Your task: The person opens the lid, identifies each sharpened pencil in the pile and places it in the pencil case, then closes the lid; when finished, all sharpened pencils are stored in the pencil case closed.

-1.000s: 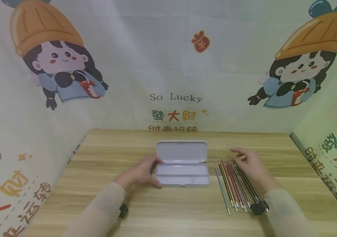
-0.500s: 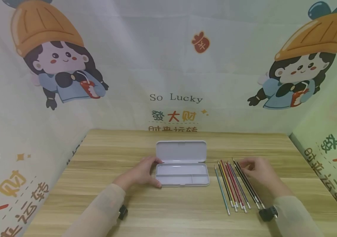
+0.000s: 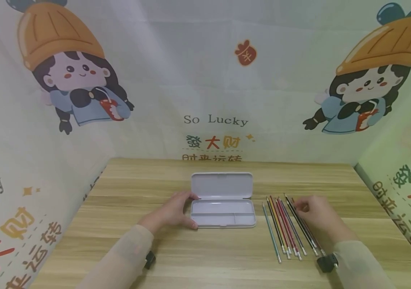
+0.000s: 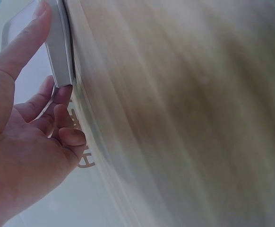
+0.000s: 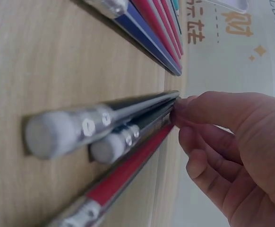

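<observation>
An open white pencil case [image 3: 212, 207], its lid [image 3: 221, 185] raised at the back, lies on the wooden table. My left hand [image 3: 173, 208] grips its left end, thumb at the front corner and fingers at the back. To the right of the case several pencils lie fanned out, eraser ends toward me. With thumb and forefinger, my right hand [image 3: 317, 212] pinches a red pencil [image 5: 123, 175] near its far end, at the right of the row. Two dark pencils [image 5: 142, 105] lie right beside it, close to the fingertips.
A teal pencil [image 3: 272, 233] lies nearest the case, with yellow, red and blue pencils beside it. The tabletop [image 3: 147, 170] ends at printed cloth walls [image 3: 154, 80] behind and on both sides. Each wrist wears a small black camera [image 3: 327, 263].
My right hand has drawn back from above the pencils to their right side, and its thumb and forefinger have closed at the rightmost pencil. The left hand and case stay put.
</observation>
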Demonstrator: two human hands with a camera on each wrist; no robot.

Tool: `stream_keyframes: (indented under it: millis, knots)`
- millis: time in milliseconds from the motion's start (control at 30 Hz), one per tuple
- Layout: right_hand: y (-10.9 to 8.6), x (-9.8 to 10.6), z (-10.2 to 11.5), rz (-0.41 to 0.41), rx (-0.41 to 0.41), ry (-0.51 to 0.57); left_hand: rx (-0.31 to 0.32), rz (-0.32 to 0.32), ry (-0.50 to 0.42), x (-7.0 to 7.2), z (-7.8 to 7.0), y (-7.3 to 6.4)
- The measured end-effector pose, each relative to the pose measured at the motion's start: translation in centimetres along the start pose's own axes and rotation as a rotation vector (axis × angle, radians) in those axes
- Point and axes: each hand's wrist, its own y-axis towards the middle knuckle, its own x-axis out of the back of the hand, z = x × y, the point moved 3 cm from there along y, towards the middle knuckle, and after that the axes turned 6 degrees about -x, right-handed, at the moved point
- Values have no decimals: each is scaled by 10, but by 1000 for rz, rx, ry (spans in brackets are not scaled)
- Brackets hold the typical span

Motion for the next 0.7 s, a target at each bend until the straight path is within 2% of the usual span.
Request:
stream_keyframes:
  millis: [300,700]
  knots:
    - [2,-2,6,19,14,-22,-12,-10,-8,-1,0,0]
    - [4,-3,5,20,-57,-23,-17,-21,-11,-2,2,0]
